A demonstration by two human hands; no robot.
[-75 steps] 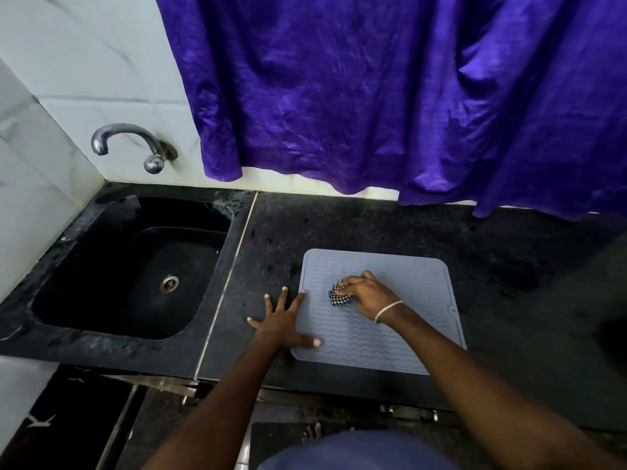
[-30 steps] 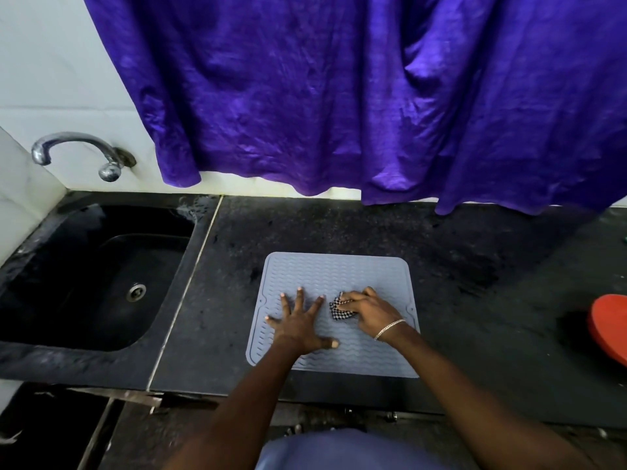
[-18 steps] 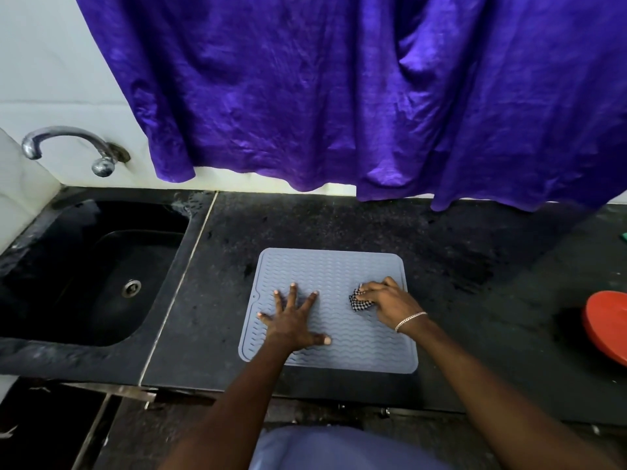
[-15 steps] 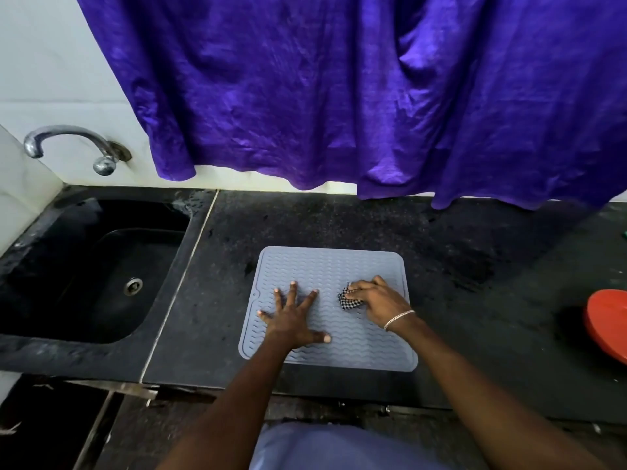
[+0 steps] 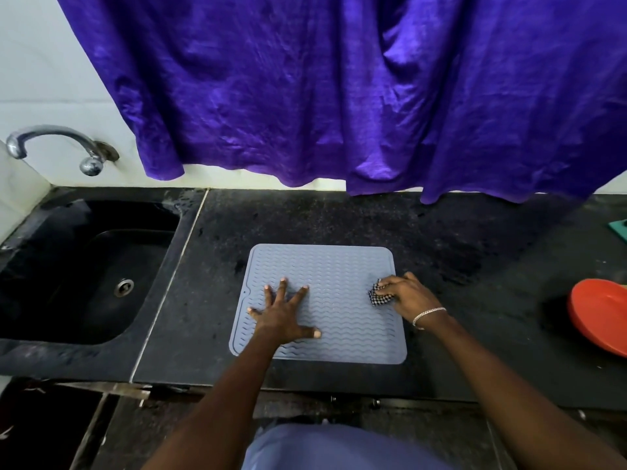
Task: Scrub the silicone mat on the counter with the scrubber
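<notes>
A grey silicone mat (image 5: 339, 276) with wavy ridges lies flat on the black counter (image 5: 305, 218). My left hand (image 5: 285, 313) presses on the mat's left half with its fingers spread straight. At the mat's right edge my right hand (image 5: 405, 293) grips a small black-and-white checked scrubber (image 5: 377, 297) and holds it against the mat. Part of the scrubber is hidden under the fingers.
A black sink (image 5: 84, 266) with a steel tap (image 5: 57, 144) lies to the left. A purple curtain (image 5: 339, 89) hangs over the counter's back edge. A red plate (image 5: 600, 317) sits at the far right, with a green object (image 5: 619, 228) behind it.
My right hand has slid the scrubber rightward from the mat's middle to its right edge. The left hand stays pressed on the mat.
</notes>
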